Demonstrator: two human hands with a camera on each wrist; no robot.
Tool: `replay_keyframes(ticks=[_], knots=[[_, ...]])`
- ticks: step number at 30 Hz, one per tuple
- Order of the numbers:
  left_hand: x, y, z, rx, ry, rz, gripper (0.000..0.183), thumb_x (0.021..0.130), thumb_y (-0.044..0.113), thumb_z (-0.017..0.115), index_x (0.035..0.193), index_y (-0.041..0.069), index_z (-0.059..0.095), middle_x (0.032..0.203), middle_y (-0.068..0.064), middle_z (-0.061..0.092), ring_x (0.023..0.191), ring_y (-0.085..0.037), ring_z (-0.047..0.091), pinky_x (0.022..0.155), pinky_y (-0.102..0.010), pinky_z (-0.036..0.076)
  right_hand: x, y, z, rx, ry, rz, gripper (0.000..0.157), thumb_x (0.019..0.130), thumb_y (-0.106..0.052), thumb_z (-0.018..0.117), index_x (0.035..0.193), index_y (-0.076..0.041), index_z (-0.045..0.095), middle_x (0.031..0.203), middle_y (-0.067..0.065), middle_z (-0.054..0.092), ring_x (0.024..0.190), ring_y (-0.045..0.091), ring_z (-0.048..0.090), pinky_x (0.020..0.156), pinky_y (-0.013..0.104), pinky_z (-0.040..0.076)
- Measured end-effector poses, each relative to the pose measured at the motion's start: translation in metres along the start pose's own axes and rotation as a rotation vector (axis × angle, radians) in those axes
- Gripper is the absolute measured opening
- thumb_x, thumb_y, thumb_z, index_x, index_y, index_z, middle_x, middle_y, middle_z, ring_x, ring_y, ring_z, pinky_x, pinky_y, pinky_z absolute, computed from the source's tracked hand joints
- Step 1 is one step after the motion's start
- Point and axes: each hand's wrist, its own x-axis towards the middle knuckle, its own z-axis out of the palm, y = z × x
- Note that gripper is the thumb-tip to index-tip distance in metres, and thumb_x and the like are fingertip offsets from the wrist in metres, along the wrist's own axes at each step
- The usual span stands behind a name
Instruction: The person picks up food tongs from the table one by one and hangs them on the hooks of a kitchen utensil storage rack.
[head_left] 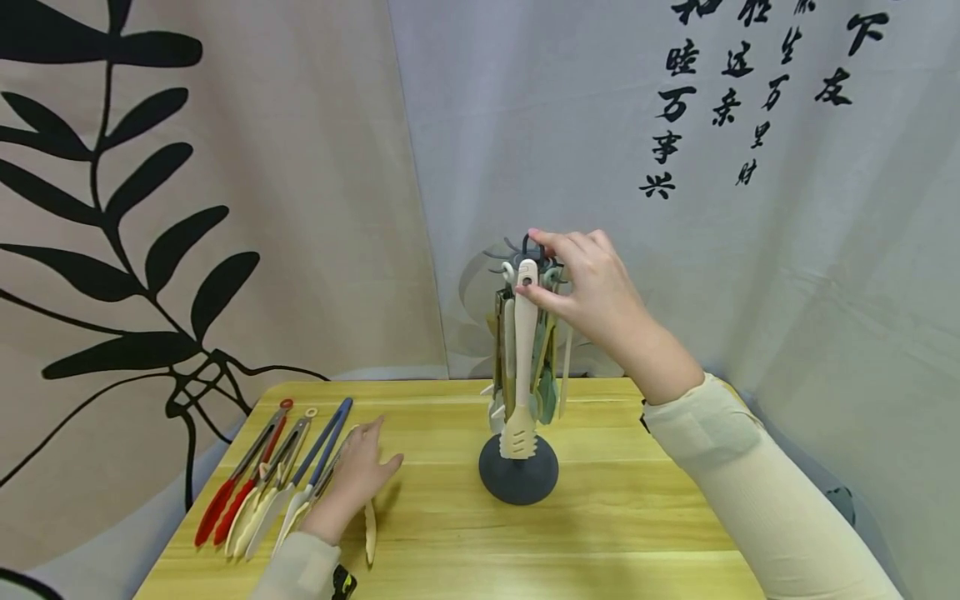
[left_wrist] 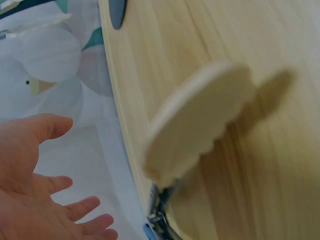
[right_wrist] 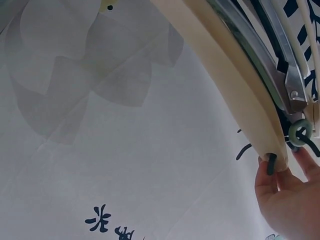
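A dark hanging rack (head_left: 519, 479) on a round base stands on the table, with several kitchen utensils hanging around it. On its front hangs a cream slotted utensil (head_left: 525, 350), its handle end over a dark hook (right_wrist: 271, 164). My right hand (head_left: 592, 279) is at the rack's top, thumb on the cream handle and index finger by the top loop. At the left, my left hand (head_left: 358, 471) hovers over a row of tongs (head_left: 288, 483) with its fingers apart. A cream scalloped tong head (left_wrist: 200, 120) shows beside that hand in the left wrist view, blurred.
Red-tipped tongs (head_left: 240, 492), cream-tipped ones and blue-handled ones (head_left: 326, 442) lie side by side at the table's left. A cloth curtain (head_left: 562, 125) with printed characters hangs behind the wooden table (head_left: 637, 500).
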Motion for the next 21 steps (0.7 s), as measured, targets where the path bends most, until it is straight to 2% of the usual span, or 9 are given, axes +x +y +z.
replay_keyframes(ticks=[5, 10, 17, 21], knots=[[-0.005, -0.011, -0.005, 0.011, -0.037, -0.051, 0.081, 0.089, 0.033, 0.062, 0.151, 0.005, 0.019, 0.148, -0.029, 0.023, 0.131, -0.052, 0.025, 0.095, -0.069, 0.033, 0.0, 0.0, -0.001, 0.004, -0.012, 0.012, 0.065, 0.08, -0.045, 0.072, 0.136, -0.018, 0.051, 0.119, 0.005, 0.062, 0.096, 0.023, 0.045, 0.082, 0.038, 0.039], [-0.01, -0.018, -0.01, 0.028, -0.051, -0.093, 0.083, 0.089, 0.035, 0.062, 0.15, 0.003, 0.018, 0.148, -0.031, 0.021, 0.13, -0.056, 0.021, 0.095, -0.073, 0.027, 0.0, 0.0, -0.001, 0.001, -0.025, 0.016, 0.066, 0.081, -0.046, 0.071, 0.137, -0.018, 0.051, 0.12, 0.005, 0.062, 0.098, 0.022, 0.045, 0.083, 0.038, 0.039], [-0.014, -0.028, -0.007, 0.103, -0.107, -0.179, 0.092, 0.087, 0.043, 0.063, 0.152, 0.004, 0.01, 0.149, -0.032, 0.019, 0.132, -0.059, 0.016, 0.097, -0.075, 0.021, 0.0, 0.001, -0.001, -0.001, -0.026, 0.017, 0.066, 0.081, -0.045, 0.071, 0.137, -0.018, 0.05, 0.119, 0.005, 0.062, 0.097, 0.022, 0.045, 0.083, 0.038, 0.039], [-0.016, -0.031, -0.004, 0.155, -0.144, -0.23, 0.096, 0.085, 0.049, 0.062, 0.15, 0.0, 0.011, 0.147, -0.037, 0.017, 0.129, -0.063, 0.015, 0.096, -0.075, 0.022, 0.0, 0.002, -0.002, -0.003, -0.023, 0.015, 0.066, 0.081, -0.045, 0.071, 0.137, -0.018, 0.051, 0.118, 0.005, 0.062, 0.097, 0.022, 0.045, 0.083, 0.038, 0.039]])
